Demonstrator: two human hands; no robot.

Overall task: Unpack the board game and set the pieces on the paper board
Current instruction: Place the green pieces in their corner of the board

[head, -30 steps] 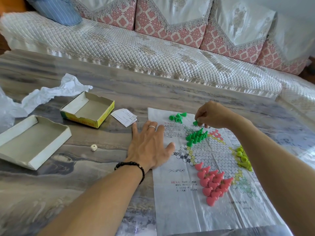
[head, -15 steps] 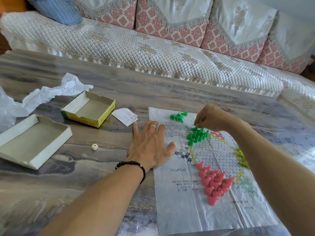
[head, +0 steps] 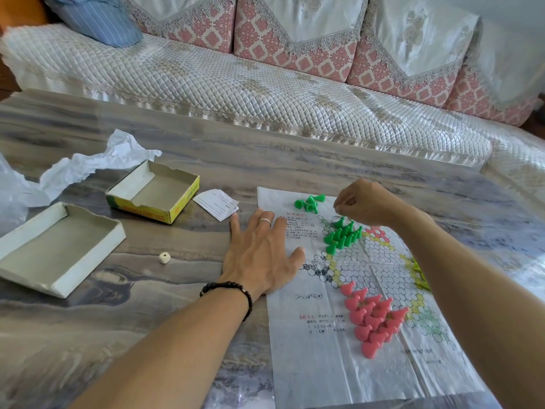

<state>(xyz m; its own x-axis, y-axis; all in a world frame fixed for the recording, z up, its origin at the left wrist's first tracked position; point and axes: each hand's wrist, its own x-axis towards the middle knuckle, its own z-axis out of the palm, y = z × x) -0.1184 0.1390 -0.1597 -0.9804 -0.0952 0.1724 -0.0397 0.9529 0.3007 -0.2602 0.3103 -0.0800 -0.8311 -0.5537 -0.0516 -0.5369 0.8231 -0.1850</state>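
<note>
Paper board (head: 330, 343) spread flat on the marble-patterned table (head: 147, 335), at its right-hand part. Left hand (head: 261, 255) laid palm-down across the board's left edge, fingers straight and slightly spread, ring on one finger, beaded bracelet (head: 228, 290) at the wrist. Right hand (head: 364, 203) raised just above the board's far corner, fingers curled with tips drawn together; cannot tell whether a piece sits between them. Green pieces (head: 342, 236) standing in a tight cluster on the upper point of the printed star, directly below that hand. Loose green pieces (head: 309, 202) lying tipped near the board's far edge. Pink pieces (head: 373, 315) grouped on the near point. Yellow-green pieces (head: 420, 274) at the right point, partly hidden by the forearm. Off the board: die (head: 164, 257), yellow box (head: 153, 191), white lid (head: 56, 246), folded leaflet (head: 216, 203), crumpled wrapping (head: 88, 166).
</note>
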